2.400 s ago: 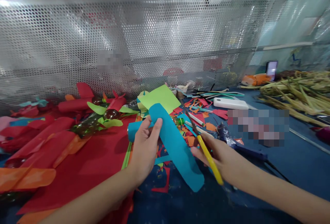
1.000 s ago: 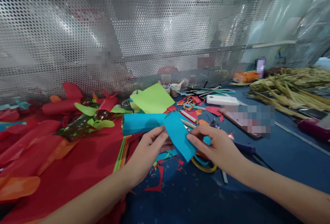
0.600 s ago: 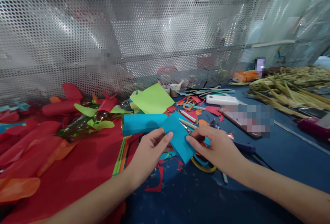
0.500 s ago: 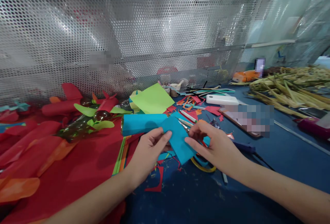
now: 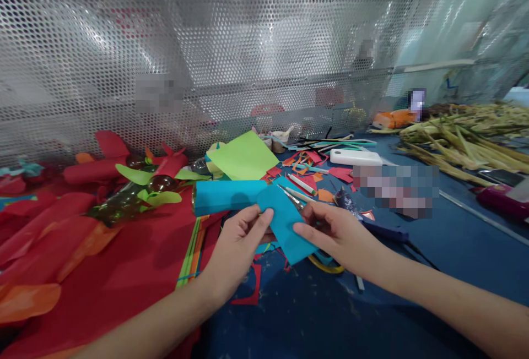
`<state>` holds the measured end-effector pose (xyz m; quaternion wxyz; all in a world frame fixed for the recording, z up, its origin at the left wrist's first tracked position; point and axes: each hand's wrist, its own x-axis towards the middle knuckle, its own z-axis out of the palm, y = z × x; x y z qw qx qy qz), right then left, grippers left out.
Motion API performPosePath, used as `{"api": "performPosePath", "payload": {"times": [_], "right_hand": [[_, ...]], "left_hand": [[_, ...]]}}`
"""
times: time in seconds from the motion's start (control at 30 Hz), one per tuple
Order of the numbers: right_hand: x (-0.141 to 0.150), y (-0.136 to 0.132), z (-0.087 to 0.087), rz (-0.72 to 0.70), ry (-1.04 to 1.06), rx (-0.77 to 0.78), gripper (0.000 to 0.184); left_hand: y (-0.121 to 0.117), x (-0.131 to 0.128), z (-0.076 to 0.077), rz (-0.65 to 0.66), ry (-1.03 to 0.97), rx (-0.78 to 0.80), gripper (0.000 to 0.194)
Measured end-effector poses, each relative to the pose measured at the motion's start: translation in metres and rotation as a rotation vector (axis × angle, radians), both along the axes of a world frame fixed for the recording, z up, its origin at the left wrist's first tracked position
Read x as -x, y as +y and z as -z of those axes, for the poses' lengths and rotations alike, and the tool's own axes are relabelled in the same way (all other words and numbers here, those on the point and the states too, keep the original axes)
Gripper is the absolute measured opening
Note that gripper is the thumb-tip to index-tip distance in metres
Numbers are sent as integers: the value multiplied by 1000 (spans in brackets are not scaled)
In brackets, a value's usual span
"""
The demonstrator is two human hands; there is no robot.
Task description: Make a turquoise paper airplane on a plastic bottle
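My left hand (image 5: pixel 248 238) pinches a piece of blue paper (image 5: pixel 284 229) between thumb and fingers, over the table. My right hand (image 5: pixel 330 227) is closed around small scissors (image 5: pixel 294 199); their blades point up and left along the paper's upper right edge. The scissors' handles are mostly hidden by the fingers. The right thumb rests at the paper's right edge. Just beyond my left hand lies a blue paper-covered cylinder (image 5: pixel 227 196), with a dark glassy end at its left. A yellow ring-shaped object (image 5: pixel 326 267) sits below the right hand, partly covered.
Red paper shapes and dark bottles (image 5: pixel 124 199) crowd the left. Behind the hands are a lime-green sheet (image 5: pixel 246 156), paper scraps (image 5: pixel 306 161), a marker (image 5: pixel 303 184) and a white device (image 5: pixel 355 157). Dry husks (image 5: pixel 467 133) lie at right; a perforated metal panel (image 5: pixel 248 61) stands behind.
The scissors and right hand have shifted slightly along the blue paper's edge. My left hand keeps its pinch, and the whole view has tilted a little.
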<state>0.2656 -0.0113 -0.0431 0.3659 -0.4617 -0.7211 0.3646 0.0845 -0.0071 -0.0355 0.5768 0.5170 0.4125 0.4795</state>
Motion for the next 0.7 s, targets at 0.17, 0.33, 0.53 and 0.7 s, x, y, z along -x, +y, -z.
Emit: {"api": "performPosePath", "payload": {"times": [0.17, 0.33, 0.53, 0.7], "right_hand": [[2, -1, 3, -90, 43, 153, 28], [2, 3, 3, -89, 80, 118, 22], [1, 5, 4, -62, 78, 132, 24], [-1, 9, 7, -89, 137, 121, 17]], "left_hand": [[2, 1, 2, -37, -49, -15, 19], [2, 2, 4, -47, -72, -38, 16], [3, 2, 4, -38, -137, -45, 15], [7, 2, 2, -72, -183, -48, 16]]}}
